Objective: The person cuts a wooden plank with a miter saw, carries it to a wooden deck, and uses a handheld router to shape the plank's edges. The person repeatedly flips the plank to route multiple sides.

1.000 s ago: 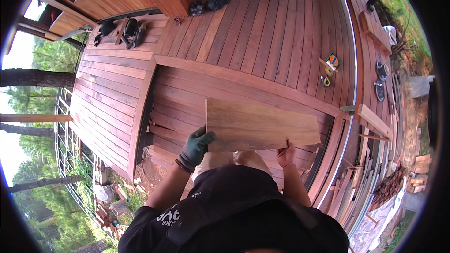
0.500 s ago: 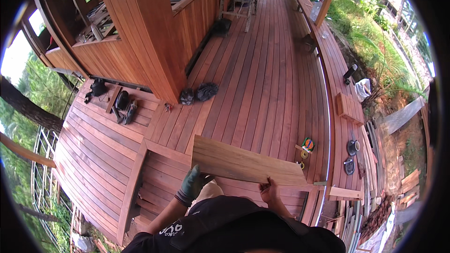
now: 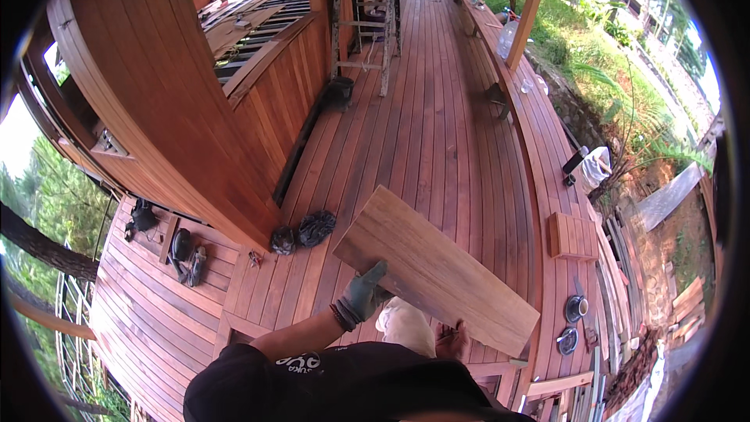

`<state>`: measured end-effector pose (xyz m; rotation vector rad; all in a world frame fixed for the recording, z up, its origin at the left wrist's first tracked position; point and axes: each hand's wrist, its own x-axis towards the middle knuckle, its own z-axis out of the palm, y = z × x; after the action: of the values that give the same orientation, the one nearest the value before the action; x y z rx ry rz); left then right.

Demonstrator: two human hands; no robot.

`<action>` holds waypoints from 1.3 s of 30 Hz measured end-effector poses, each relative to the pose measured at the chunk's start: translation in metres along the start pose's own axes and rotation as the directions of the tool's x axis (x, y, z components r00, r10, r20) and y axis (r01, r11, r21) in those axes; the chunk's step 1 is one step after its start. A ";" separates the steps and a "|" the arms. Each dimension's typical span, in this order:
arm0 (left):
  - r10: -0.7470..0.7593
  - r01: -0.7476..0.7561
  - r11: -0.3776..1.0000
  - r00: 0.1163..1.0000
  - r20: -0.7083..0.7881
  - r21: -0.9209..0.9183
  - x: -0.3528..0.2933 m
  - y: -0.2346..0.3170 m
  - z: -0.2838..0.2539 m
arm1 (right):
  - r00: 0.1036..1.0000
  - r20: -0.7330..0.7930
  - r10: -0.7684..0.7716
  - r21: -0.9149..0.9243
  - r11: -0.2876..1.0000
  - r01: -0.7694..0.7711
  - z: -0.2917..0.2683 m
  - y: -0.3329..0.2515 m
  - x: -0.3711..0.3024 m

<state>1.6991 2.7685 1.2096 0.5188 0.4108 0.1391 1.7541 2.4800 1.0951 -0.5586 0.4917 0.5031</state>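
A wide brown wooden board (image 3: 437, 266) is held up in front of my body, slanting from upper left down to the right. My left hand (image 3: 364, 291), in a dark green glove, grips its near edge toward the left end, thumb on top. My bare right hand (image 3: 451, 339) is at the near edge toward the right end, its fingers curled against the board and partly hidden by it. Beneath the board lies the reddish plank deck (image 3: 398, 156). A light trouser knee (image 3: 406, 327) shows between my hands.
Black plastic bags (image 3: 316, 228) lie by the wooden wall corner, with power tools (image 3: 184, 254) to their left. A stepladder (image 3: 364, 23) stands farther off. Along the right bench are a wooden box (image 3: 572, 235), a cup (image 3: 576, 309) and an ashtray-like dish (image 3: 567, 341). Timber strips lie beyond.
The board has swung so its left end points farther away and its right end nearer, showing more of its face. Both hands stay on it. The view has turned and shifted forward.
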 end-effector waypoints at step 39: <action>0.203 -0.631 0.028 0.763 0.614 0.775 0.973 0.440 0.247 | 0.476 0.878 0.051 -0.477 0.011 0.879 0.806 -0.295 0.670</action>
<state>2.6750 3.2604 1.2920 2.0298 -0.1284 0.3847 2.6756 2.9552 1.4270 -1.6669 -1.0426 0.2000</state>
